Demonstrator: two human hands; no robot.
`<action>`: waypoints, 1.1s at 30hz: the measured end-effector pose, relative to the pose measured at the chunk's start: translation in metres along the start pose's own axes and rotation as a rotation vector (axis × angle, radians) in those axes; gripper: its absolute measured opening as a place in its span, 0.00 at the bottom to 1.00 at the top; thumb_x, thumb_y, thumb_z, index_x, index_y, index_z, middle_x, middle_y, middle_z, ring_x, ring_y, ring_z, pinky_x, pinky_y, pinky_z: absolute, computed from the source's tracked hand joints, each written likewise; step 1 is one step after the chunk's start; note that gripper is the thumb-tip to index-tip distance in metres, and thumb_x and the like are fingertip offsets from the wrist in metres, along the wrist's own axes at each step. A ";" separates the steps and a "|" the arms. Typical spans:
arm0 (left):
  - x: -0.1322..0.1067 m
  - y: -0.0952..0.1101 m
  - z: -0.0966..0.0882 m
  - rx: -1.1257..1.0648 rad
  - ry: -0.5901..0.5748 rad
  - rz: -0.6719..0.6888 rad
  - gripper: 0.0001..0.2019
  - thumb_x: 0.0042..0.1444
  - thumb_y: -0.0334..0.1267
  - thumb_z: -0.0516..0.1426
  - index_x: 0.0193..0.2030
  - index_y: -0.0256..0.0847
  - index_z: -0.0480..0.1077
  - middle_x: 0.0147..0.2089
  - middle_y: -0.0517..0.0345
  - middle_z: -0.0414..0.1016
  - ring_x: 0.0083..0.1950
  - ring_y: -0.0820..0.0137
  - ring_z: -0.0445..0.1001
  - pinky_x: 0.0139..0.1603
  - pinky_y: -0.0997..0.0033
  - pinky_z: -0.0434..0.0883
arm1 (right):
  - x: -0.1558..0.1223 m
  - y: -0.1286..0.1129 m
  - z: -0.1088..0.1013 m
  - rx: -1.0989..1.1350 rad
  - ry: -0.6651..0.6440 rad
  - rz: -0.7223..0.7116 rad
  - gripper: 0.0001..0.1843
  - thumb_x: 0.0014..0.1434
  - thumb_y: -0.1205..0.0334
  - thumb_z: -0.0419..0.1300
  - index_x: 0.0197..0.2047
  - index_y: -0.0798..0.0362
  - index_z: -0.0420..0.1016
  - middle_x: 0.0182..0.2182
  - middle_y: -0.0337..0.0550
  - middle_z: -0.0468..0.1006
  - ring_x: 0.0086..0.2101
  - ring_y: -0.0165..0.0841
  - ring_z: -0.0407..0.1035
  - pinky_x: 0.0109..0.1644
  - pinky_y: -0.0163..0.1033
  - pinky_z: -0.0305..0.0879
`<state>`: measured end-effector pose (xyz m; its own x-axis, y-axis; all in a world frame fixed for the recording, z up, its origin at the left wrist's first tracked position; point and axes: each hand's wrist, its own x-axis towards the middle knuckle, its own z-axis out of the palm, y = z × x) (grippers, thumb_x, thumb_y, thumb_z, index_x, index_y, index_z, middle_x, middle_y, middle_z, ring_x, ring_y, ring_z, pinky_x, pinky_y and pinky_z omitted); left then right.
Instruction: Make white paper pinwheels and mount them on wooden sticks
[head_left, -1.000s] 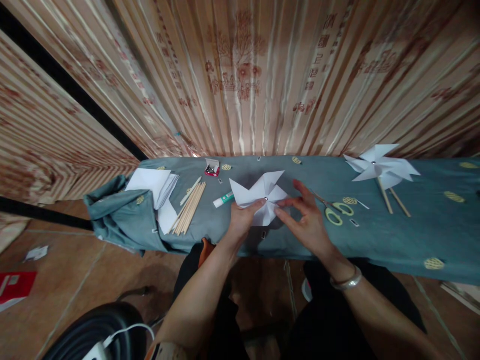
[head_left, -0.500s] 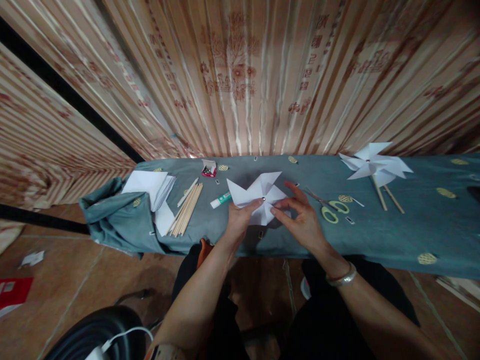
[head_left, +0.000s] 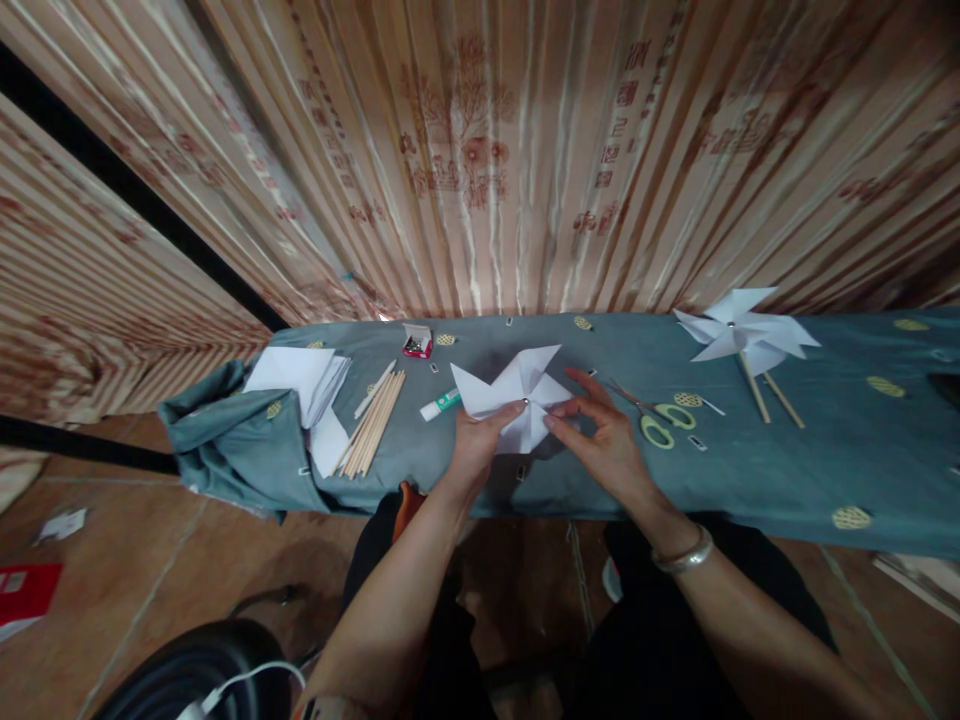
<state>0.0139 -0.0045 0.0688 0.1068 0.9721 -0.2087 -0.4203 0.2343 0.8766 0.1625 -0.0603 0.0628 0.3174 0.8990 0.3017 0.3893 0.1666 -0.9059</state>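
A white paper pinwheel (head_left: pixel 526 378) with a small metal pin at its centre is held over the table in front of me. My left hand (head_left: pixel 476 440) grips it from the lower left, the thumb pressed close to the pin and the other fingers hidden underneath. On the right side, my right hand (head_left: pixel 600 430) pinches the edge of a blade between thumb and fingertips, its index finger raised away from the paper. A green and white glue stick (head_left: pixel 440 404) lies just left of the pinwheel, partly behind it.
Scissors (head_left: pixel 664 418) with light green handles lie to the right. Beyond them are finished pinwheels (head_left: pixel 739 328) on wooden sticks. Left of me are several wooden sticks (head_left: pixel 379 425), a white pen (head_left: pixel 374 388), a small red box (head_left: pixel 417 342) of pins and stacked white paper (head_left: pixel 292 372).
Both hands keep their hold on the pinwheel with almost no movement. The view has shifted very slightly.
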 end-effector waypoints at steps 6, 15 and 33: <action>0.000 -0.002 -0.001 -0.002 -0.010 -0.008 0.20 0.30 0.38 0.74 0.33 0.36 0.80 0.36 0.52 0.84 0.36 0.64 0.80 0.43 0.65 0.74 | 0.000 0.001 0.001 0.007 0.011 0.018 0.09 0.52 0.51 0.68 0.29 0.47 0.78 0.61 0.45 0.71 0.63 0.50 0.61 0.69 0.62 0.50; 0.002 0.000 -0.001 0.002 0.039 0.031 0.19 0.31 0.39 0.73 0.33 0.36 0.80 0.35 0.52 0.84 0.36 0.64 0.80 0.43 0.65 0.74 | 0.001 -0.004 -0.008 -0.114 0.077 -0.100 0.07 0.54 0.53 0.66 0.29 0.45 0.78 0.61 0.44 0.71 0.64 0.50 0.59 0.69 0.62 0.50; -0.004 -0.009 0.005 0.089 -0.088 -0.072 0.21 0.25 0.40 0.75 0.31 0.35 0.81 0.33 0.52 0.83 0.34 0.63 0.80 0.41 0.65 0.75 | 0.002 -0.007 -0.007 -0.244 0.004 -0.212 0.04 0.57 0.59 0.63 0.31 0.43 0.79 0.63 0.38 0.70 0.68 0.47 0.53 0.71 0.59 0.48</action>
<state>0.0222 -0.0101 0.0640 0.2139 0.9477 -0.2369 -0.3271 0.2980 0.8968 0.1667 -0.0630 0.0719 0.2105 0.8527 0.4780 0.6431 0.2475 -0.7247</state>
